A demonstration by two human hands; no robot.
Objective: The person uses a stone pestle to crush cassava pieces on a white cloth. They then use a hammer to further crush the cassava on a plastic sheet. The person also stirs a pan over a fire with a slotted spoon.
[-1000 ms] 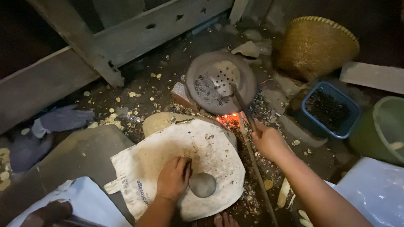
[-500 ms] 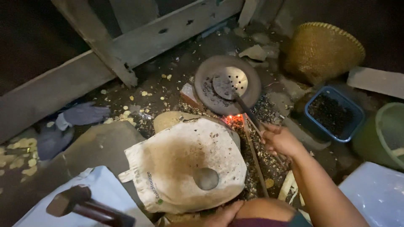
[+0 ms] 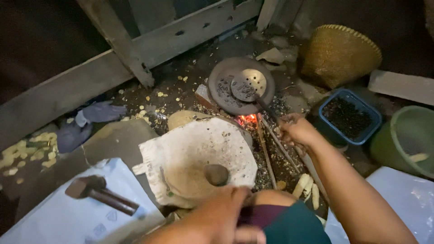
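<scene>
My right hand [image 3: 299, 132] grips the handle of a perforated metal ladle [image 3: 249, 84] that rests in a round dark pan [image 3: 223, 88] over glowing embers [image 3: 247, 119]. My left hand [image 3: 217, 219] is low in the view, blurred, near my knee, holding nothing that I can make out. In front of me lies a dusty white sack cloth [image 3: 194, 160] with a small round stone [image 3: 216, 174] on it. Long metal tongs [image 3: 271, 149] lie beside the fire.
A hammer [image 3: 97, 192] lies on a white sheet at lower left. A blue tub of dark grains [image 3: 350, 116], a green bucket [image 3: 407, 140] and a woven basket [image 3: 339, 54] stand at the right. Wooden beams [image 3: 126, 58] run along the back.
My left hand left the round stone on the cloth and drew back toward my body. The view shifted left and down, so the hammer came into sight. My right hand stays on the ladle handle.
</scene>
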